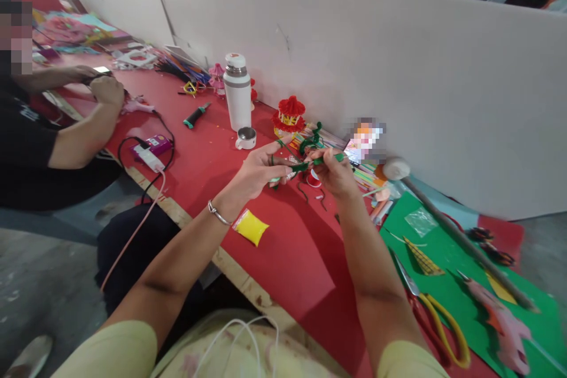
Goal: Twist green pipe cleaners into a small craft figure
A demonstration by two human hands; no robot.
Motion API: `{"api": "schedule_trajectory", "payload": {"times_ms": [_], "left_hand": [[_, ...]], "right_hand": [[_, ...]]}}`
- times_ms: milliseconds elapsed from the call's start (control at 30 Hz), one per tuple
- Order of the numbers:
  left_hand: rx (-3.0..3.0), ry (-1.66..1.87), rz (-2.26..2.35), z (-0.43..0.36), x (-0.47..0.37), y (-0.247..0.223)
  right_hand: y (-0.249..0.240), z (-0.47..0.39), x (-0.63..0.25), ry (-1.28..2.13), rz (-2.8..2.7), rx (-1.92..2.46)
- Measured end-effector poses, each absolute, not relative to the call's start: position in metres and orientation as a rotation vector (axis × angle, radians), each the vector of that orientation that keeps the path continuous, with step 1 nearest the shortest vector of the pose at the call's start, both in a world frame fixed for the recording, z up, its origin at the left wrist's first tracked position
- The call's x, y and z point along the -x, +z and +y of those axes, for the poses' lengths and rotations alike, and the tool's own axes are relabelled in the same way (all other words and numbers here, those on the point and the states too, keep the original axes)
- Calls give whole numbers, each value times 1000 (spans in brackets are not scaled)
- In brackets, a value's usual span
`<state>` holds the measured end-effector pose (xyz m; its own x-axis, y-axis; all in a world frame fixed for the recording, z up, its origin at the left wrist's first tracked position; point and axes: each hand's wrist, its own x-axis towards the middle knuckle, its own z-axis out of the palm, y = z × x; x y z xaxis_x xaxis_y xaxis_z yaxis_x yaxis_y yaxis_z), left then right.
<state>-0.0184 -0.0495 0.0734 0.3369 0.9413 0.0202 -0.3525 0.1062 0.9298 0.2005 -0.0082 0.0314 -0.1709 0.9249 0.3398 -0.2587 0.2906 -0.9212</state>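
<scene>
Ahead of me, above the red tabletop (283,254), my two hands work close together on a fuzzy green pipe cleaner (299,168). My left hand (257,170) pinches its left part, with a green strand looped around the fingers. The fingers of my right hand (338,176) are closed on the right part, where a thin pale tip sticks out past them. Just behind the hands stands a curled dark green piece (312,138). A red spool (313,178) lies beneath, partly hidden. Nearer to me is a yellow packet (251,227).
Behind are a white thermos (238,97), its cup (246,138) and a red pavilion-like craft piece (290,115). Scissors (427,313), a pink glue gun (498,322) and a stick (456,230) lie right, on a green sheet (535,319). A co-worker's hands (104,85) are at left.
</scene>
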Motion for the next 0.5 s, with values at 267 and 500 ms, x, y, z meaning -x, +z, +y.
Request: {"api": "schedule_trajectory", "payload": {"times_ms": [267, 500], "left_hand": [[-1139, 1101, 769, -45, 13, 67], [-1156, 1093, 773, -44, 14, 66]], "right_hand": [[50, -16, -220, 1276, -1371, 742], [53, -18, -222, 1362, -1385, 697]]}}
